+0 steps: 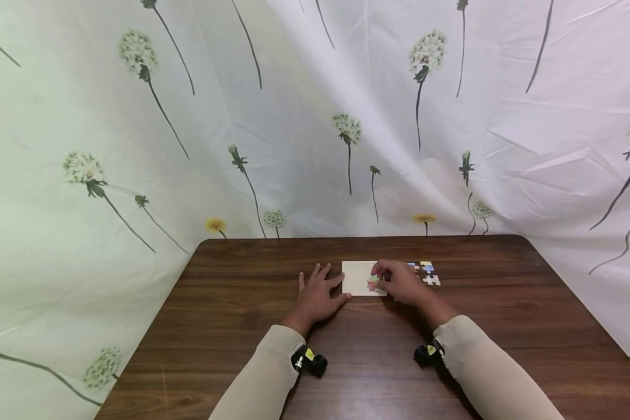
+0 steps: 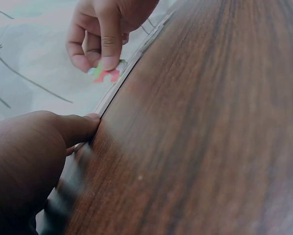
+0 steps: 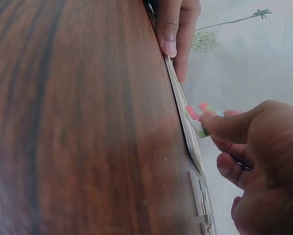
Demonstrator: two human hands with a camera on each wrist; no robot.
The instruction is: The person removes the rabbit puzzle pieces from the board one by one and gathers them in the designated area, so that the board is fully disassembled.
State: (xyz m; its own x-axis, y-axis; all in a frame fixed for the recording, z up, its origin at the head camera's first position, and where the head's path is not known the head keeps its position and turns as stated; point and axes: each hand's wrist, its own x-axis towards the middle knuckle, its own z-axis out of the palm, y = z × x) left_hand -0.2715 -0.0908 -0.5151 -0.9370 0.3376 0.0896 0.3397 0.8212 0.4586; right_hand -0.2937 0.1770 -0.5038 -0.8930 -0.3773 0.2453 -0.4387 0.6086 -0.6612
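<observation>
A pale rectangular puzzle board (image 1: 358, 279) lies flat on the table's far half. My left hand (image 1: 317, 296) rests beside it with fingers spread, thumb and index fingertip at its left edge. Between thumb and fingers, my right hand (image 1: 401, 282) pinches a pink, green and white jigsaw piece (image 3: 197, 120) over the board's right part. In the left wrist view the piece (image 2: 106, 74) is tilted, held just above the board's edge. Right of the board lie several jigsaw pieces (image 1: 429, 272), partly hidden behind my right hand.
The dark wooden table (image 1: 252, 303) extends around the board on all sides. Behind it hangs a pale cloth (image 1: 304, 175) printed with dandelions, meeting the table's far edge. A black wrist camera (image 1: 315, 364) sits on the left sleeve, another (image 1: 425, 354) on the right.
</observation>
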